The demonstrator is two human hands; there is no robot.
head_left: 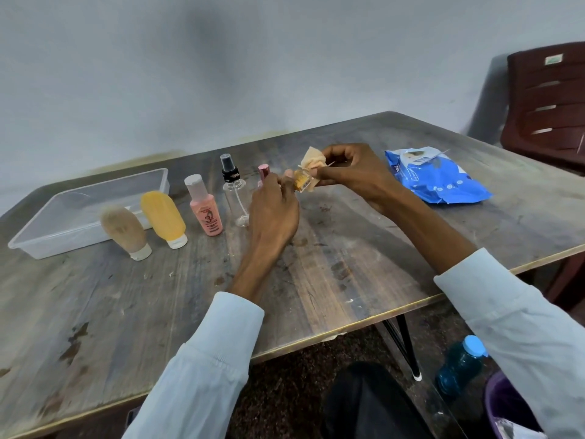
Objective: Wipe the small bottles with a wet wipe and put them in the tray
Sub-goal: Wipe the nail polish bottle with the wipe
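My left hand (273,210) pinches a tiny amber bottle (301,181) above the table. My right hand (351,172) holds a crumpled wet wipe (312,160) against that bottle. In a row on the table stand a beige tube (125,231), a yellow tube (164,218), a pink bottle (204,207) and a clear spray bottle (235,193). A pink-capped bottle (263,172) is partly hidden behind my left hand. The clear plastic tray (38,239) sits at the far left with nothing visible in it.
A blue pack of wet wipes (438,177) lies at the right of the wooden table (332,274). A dark red chair (547,103) stands at the far right. On the floor beside my right arm are a blue water bottle (460,364) and a purple bin (506,407).
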